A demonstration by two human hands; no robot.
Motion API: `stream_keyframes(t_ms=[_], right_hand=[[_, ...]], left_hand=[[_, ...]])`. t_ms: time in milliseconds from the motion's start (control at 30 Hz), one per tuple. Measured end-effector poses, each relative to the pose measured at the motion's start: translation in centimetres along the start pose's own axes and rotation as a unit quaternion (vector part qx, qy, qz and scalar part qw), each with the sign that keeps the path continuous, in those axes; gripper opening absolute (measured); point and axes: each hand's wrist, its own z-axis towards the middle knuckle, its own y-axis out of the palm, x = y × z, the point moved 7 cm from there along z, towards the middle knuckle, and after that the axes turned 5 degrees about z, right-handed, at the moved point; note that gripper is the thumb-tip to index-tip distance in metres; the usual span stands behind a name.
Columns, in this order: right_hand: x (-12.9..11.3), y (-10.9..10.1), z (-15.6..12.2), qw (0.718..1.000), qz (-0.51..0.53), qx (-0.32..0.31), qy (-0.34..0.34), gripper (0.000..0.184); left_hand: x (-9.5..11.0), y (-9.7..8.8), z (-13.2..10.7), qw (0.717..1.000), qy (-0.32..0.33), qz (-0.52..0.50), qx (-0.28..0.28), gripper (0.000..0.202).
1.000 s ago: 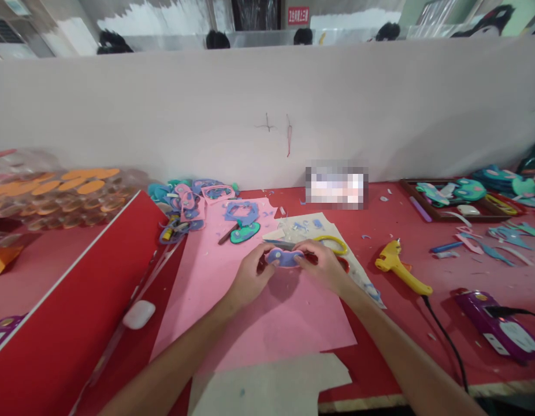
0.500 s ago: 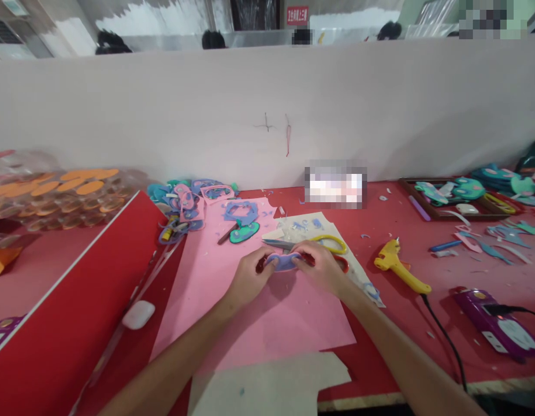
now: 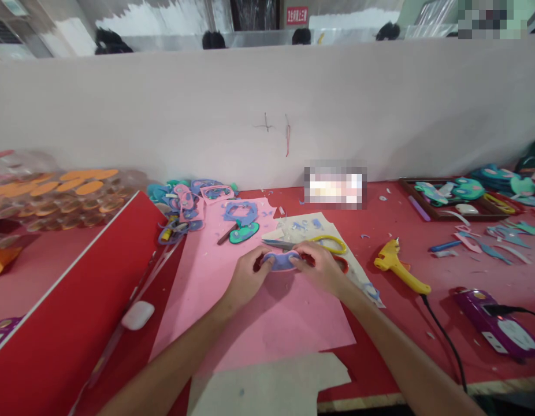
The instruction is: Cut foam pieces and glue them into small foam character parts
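A flat, foam-like piece in blue with a thin pink border [image 3: 281, 262] is held above the pink sheet [image 3: 250, 323], between five and six o'clock from the middle of the view. It is long and rounded, with its blue face visible. Its long side runs from nine to three o'clock. The left hand [image 3: 249, 273] pinches the nine o'clock end and the right hand [image 3: 322, 264] the three o'clock end; fingers partly cover both ends.

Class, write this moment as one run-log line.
left grip: holds blue-pink cutout | right grip: holds same cutout | scissors: lying beyond
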Motion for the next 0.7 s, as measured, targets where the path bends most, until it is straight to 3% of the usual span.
stream_keyframes(t_ms=[200,700], right_hand=[[-0.12,-0.26,0.07,1.0,0.009,0.007,0.005,0.021],[-0.11,-0.29,0.07,1.0,0.011,0.005,0.003,0.017]], left_hand=[[-0.42,-0.58,0.29,0.997,-0.014,-0.066,0.025,0.019],[-0.62,-0.48,0.29,0.997,-0.019,-0.067,0.024,0.02]])
